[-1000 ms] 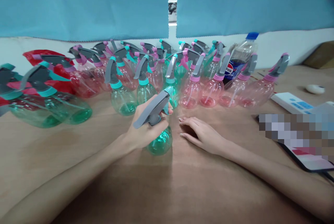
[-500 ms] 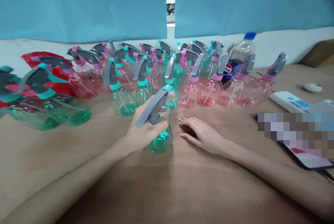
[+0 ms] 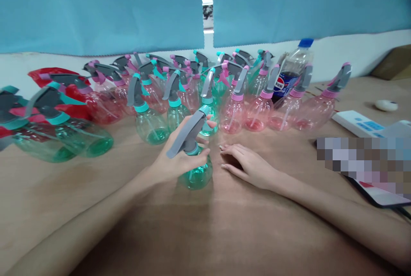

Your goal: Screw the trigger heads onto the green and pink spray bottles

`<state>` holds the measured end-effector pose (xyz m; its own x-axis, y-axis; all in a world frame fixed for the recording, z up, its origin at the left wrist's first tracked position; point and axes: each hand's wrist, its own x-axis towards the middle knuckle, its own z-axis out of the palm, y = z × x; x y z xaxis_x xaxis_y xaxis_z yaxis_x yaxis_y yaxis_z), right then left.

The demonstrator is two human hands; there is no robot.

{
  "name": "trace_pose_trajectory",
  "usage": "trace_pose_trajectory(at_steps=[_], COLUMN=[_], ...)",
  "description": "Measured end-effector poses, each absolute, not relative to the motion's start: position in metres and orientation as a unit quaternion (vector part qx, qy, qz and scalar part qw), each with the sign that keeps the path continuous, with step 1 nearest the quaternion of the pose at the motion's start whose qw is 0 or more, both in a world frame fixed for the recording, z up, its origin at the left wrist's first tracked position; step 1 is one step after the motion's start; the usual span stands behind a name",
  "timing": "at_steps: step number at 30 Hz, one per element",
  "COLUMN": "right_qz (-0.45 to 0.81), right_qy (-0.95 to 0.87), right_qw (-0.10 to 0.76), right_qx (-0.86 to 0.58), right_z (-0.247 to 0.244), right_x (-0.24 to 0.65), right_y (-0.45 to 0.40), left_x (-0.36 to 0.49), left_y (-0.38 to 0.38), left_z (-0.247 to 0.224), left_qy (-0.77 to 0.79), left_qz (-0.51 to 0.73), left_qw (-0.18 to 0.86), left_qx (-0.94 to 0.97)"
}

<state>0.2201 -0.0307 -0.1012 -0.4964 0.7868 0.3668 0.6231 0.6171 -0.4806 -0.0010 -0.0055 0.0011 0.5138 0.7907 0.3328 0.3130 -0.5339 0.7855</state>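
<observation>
A green spray bottle (image 3: 197, 176) with a grey trigger head and teal collar stands upright on the table before me. My left hand (image 3: 180, 154) is around its neck from the left, the thumb in front and the fingers partly hidden behind the head. To the right of that bottle, my right hand (image 3: 245, 162) rests on the tabletop, fingers loosely curved, thumb apart, holding nothing. Just behind the hands stand another green spray bottle (image 3: 209, 126) and a pink spray bottle (image 3: 233, 117).
Several more pink and green spray bottles fill the back. Two green ones (image 3: 86, 139) lean at left by a red plastic bag (image 3: 51, 72). A Pepsi bottle (image 3: 285, 83), a white power strip (image 3: 356, 124), a white mouse (image 3: 386, 105) and a partly blurred phone (image 3: 385, 199) lie right.
The left thumb has straightened slightly along the bottle's neck, and its grip looks looser. The bottle and my right hand stay in place. The view has shifted a little.
</observation>
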Motion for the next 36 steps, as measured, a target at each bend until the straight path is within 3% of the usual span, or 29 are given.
trace_pose_trajectory(at_steps=[6,15,36], right_qz=[0.146,0.143,0.133], right_qy=[-0.854,-0.855,-0.859], right_qw=[0.284,0.277,0.274], right_qx=[-0.411,-0.415,-0.412], right_z=[-0.1019,-0.1015,-0.1025], right_x=[0.2202,0.2201,0.2202], right_y=[-0.03,-0.0308,-0.0301], left_x=[-0.0065,-0.0017,-0.0011], left_y=[0.0012,-0.0065,-0.0061], left_z=[-0.0094,-0.0015,-0.0017], left_qy=[0.293,0.335,0.326], left_qz=[0.367,0.367,0.377], left_qw=[0.324,0.36,0.337], left_qx=[0.821,0.79,0.799])
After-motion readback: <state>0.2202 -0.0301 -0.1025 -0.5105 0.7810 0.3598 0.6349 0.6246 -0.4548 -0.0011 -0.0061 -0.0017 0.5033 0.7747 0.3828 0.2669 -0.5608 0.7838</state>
